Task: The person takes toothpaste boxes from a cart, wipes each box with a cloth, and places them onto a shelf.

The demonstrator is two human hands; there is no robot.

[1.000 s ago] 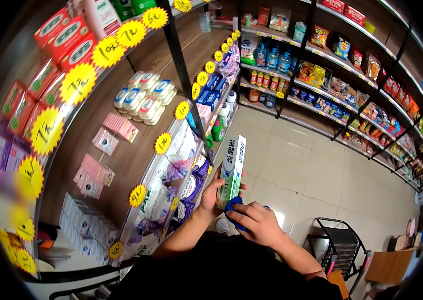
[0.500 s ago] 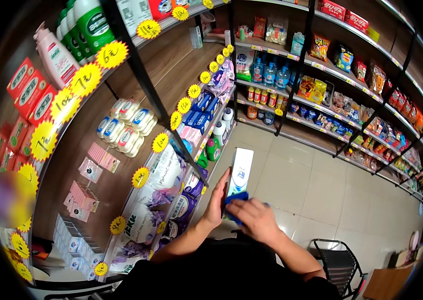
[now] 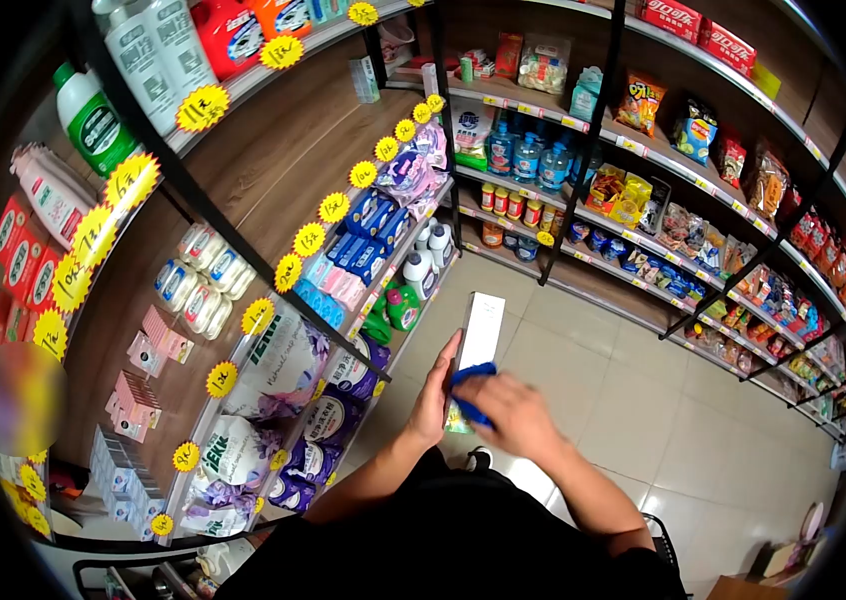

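Observation:
A long white carton (image 3: 484, 326) points away from me, held along its left side by my left hand (image 3: 432, 398). Its upward face is mostly plain white, with a small faint mark, and some green shows at the near end. My right hand (image 3: 515, 412), slightly blurred, grips a blue cloth (image 3: 472, 384) and presses it against the carton's near half. The cloth and fingers hide part of the carton there.
Left stands a shelf unit with soap boxes (image 3: 41, 272), wrapped soap bars (image 3: 205, 275) and detergent bags (image 3: 278, 362) behind yellow price tags. Ahead, shelves carry blue bottles (image 3: 526, 158) and snack bags (image 3: 640, 103). Tiled floor (image 3: 583, 370) lies between; a black chair (image 3: 665, 540) is at lower right.
The carton has been turned, so a plain white face replaces the printed one. My view has shifted, and the chair shows less. The blue cloth stays against the carton in my right hand.

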